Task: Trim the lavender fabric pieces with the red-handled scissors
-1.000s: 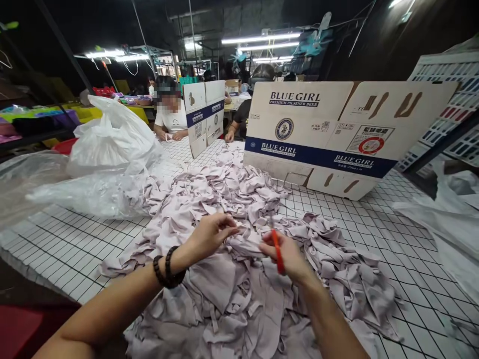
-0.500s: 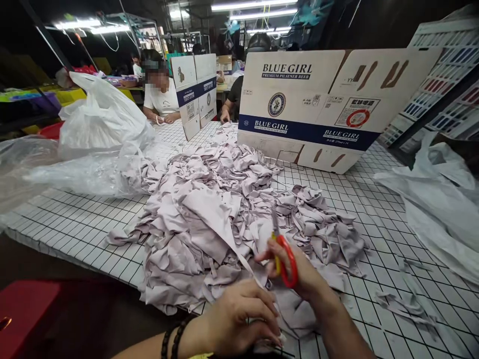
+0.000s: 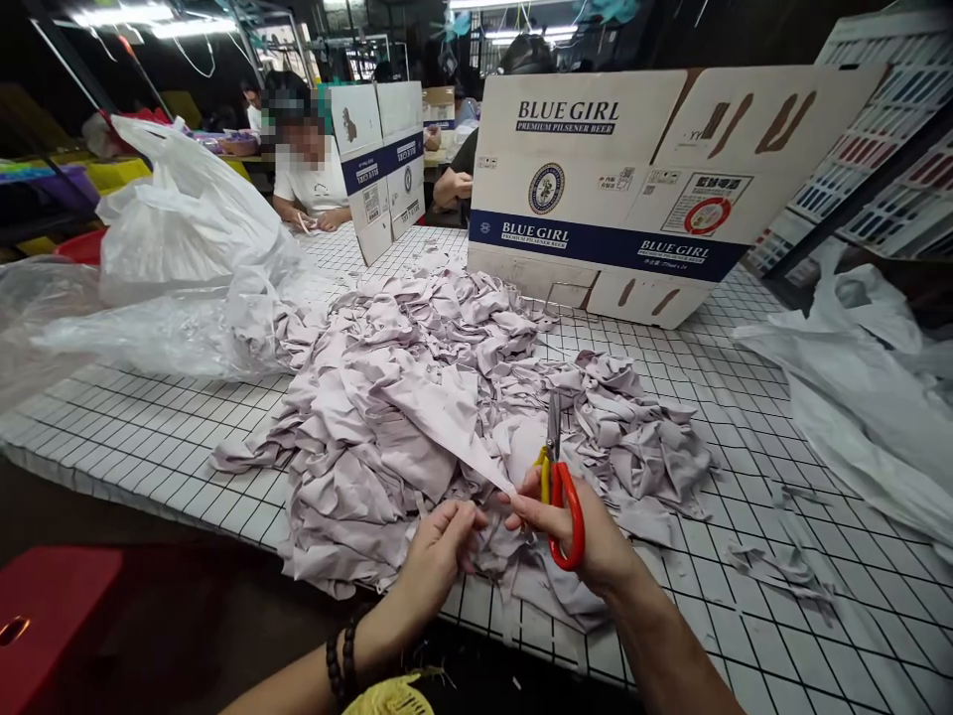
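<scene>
My right hand [image 3: 577, 531] holds scissors [image 3: 566, 506] with red and yellow handles, blades pointing away from me. Its thumb and finger also pinch the tip of a pale cloth piece [image 3: 439, 412] that stretches back over the heap. Just left of it, my left hand [image 3: 443, 546] has its thumb and fingers pressed together near the cloth; whatever is between them, if anything, is too small to make out. A large heap of pale pinkish-grey cloth pieces [image 3: 349, 497] lies beyond both hands on the grid-patterned table [image 3: 149, 427].
Upright cardboard sheets [image 3: 581, 209] stand behind the heap. White plastic bags lie at left [image 3: 186, 218] and right [image 3: 879, 397]. Cloth scraps [image 3: 781, 571] are at the right. A red stool [image 3: 60, 606] stands at lower left. Two people sit across the table.
My left hand has moved up and away from me, its fingers now together. My right hand now pinches the cloth tip, with the scissors more upright. The view has shifted slightly.
</scene>
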A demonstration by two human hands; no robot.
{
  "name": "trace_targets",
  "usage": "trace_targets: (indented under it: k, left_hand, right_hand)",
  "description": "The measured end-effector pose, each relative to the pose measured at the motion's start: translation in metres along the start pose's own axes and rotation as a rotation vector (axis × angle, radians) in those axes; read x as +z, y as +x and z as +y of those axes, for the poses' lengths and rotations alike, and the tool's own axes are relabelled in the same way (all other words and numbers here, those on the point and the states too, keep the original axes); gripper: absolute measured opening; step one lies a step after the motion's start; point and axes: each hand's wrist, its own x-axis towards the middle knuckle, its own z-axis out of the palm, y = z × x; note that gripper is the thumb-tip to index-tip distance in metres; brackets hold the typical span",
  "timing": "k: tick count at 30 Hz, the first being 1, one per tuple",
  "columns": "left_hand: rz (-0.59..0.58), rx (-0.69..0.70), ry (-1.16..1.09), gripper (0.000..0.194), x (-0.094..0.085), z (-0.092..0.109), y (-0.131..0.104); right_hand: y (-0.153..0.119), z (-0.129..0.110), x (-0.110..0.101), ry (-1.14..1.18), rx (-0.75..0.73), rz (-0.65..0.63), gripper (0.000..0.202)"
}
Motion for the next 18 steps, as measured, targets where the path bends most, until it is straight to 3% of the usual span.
trace_targets:
  k: [3,5,7,13,15,18]
  left_hand:
    - [-0.090,0.108,0.035,0.050,0.011,0.009,0.008]
    - [-0.155,0.121,0.050,0.047,0.018,0.015,0.011]
    - [-0.147,0.105,0.028,0.045,0.020,0.019,0.012]
    - [-0.109,0.127,0.126,0.038,-0.001,0.035,0.002]
    - [-0.124,0.124,0.188,0.038,-0.009,0.045,-0.005]
    - [-0.147,0.095,0.163,0.040,-0.015,0.059,-0.012]
  right_hand:
    - [-0.009,0.005,0.009,-0.064,-0.060,0.052,0.040]
    - [-0.013,0.010,0.012,-0.109,-0.118,0.052,0.039]
    - [-0.016,0.015,0.011,-0.191,-0.164,0.040,0.036]
    - [-0.011,0.005,-0.011,-0.524,-0.235,0.200,0.027]
    - [0.000,0.002,-0.009,-0.468,-0.307,0.102,0.026]
    - [0.022,0.008,0.012,-0.327,-0.390,-0.110,0.029]
